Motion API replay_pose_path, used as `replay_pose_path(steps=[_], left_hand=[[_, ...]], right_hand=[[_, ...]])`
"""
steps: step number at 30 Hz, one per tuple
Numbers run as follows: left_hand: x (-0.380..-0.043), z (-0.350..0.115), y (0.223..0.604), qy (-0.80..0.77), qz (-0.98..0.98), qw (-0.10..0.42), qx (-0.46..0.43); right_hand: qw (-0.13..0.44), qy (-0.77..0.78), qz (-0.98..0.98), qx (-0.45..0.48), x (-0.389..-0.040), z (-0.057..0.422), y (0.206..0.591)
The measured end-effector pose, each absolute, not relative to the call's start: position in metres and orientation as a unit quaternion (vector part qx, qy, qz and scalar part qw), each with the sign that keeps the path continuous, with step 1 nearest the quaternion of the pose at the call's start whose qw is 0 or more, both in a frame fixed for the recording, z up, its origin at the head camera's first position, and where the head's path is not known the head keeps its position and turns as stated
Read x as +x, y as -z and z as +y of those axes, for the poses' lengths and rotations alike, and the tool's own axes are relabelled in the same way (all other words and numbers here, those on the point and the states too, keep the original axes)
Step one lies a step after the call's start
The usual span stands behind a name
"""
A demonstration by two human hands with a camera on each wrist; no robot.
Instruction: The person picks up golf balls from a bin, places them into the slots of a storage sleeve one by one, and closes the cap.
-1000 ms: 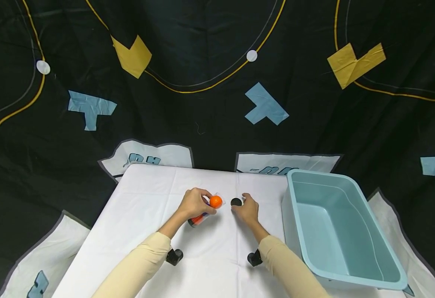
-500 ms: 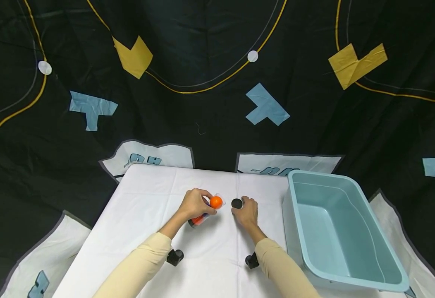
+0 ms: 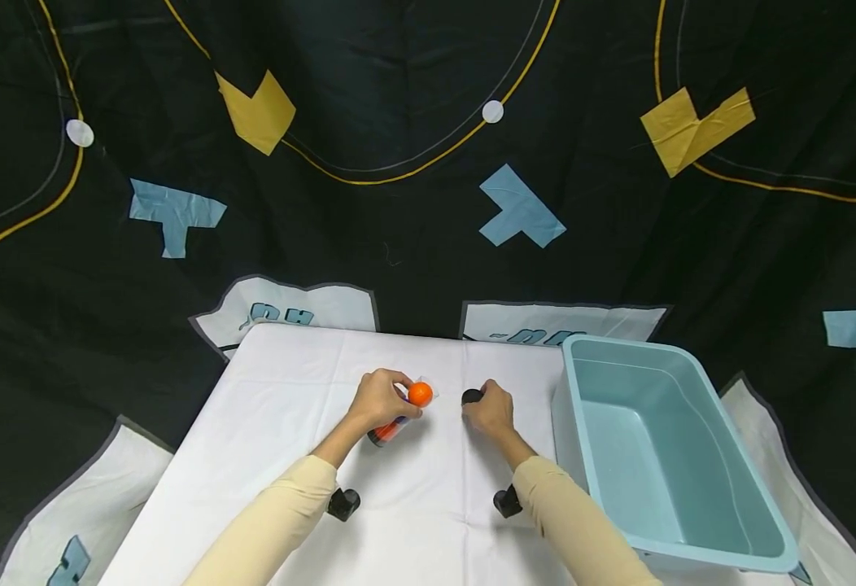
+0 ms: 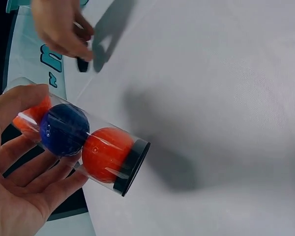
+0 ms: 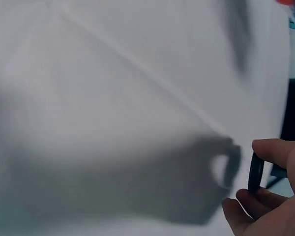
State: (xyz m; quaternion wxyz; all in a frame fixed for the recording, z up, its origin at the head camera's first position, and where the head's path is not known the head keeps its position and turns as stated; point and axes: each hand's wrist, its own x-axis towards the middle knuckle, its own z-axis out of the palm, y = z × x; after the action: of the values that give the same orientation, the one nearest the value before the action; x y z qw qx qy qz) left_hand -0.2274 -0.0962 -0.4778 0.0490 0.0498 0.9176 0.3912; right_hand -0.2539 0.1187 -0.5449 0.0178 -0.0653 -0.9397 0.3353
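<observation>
My left hand (image 3: 382,399) grips a clear plastic tube (image 4: 91,118) held tilted above the white table. Through its wall show a blue ball (image 4: 65,130) between an orange ball (image 4: 108,155) and another orange ball (image 3: 420,395) at the upper end. A black cap (image 4: 132,167) closes the lower end. To the right, apart from the tube, my right hand (image 3: 492,411) pinches a round black lid (image 5: 256,172) by its edges between thumb and fingers. In the right wrist view the lid stands nearly edge-on.
A light blue plastic bin (image 3: 578,423) stands at the table's right side. White cloth (image 3: 289,407) covers the table. Black wrist-mounted devices (image 3: 343,505) show under both forearms. A dark curtain (image 3: 399,244) hangs behind the table.
My right hand has shifted slightly right, away from the tube, and the lid has turned in its fingers. The left hand and tube stay about where they were.
</observation>
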Motion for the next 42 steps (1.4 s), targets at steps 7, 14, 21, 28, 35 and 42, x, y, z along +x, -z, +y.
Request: replay_pose_path(steps=[7,14,21,28,35,42], left_hand=[[-0.231,-0.087,0.482,-0.388,0.918,0.055,0.054],[-0.233,-0.075,0.485,-0.391,0.917,0.059,0.053],[-0.230,-0.060,0.490,-0.402,0.910,0.070,0.069],[-0.228,-0.050,0.498,-0.419,0.901,0.084,0.072],[-0.226,-0.050,0.499,-0.423,0.899,0.092,0.063],[-0.224,-0.052,0.501,-0.425,0.899,0.086,0.066]], right_hand=[[-0.039,-0.296,-0.954,-0.014,-0.260,0.129,0.495],[-0.097,-0.278,-0.955,0.036,-0.254,0.133,0.454],[-0.123,-0.254,-0.957,0.064,-0.245,0.136,0.442],[-0.126,-0.240,-0.960,0.071,-0.242,0.141,0.442],[-0.116,-0.252,-0.957,0.082,-0.242,0.140,0.441],[-0.117,-0.277,-0.948,0.101,-0.242,0.142,0.438]])
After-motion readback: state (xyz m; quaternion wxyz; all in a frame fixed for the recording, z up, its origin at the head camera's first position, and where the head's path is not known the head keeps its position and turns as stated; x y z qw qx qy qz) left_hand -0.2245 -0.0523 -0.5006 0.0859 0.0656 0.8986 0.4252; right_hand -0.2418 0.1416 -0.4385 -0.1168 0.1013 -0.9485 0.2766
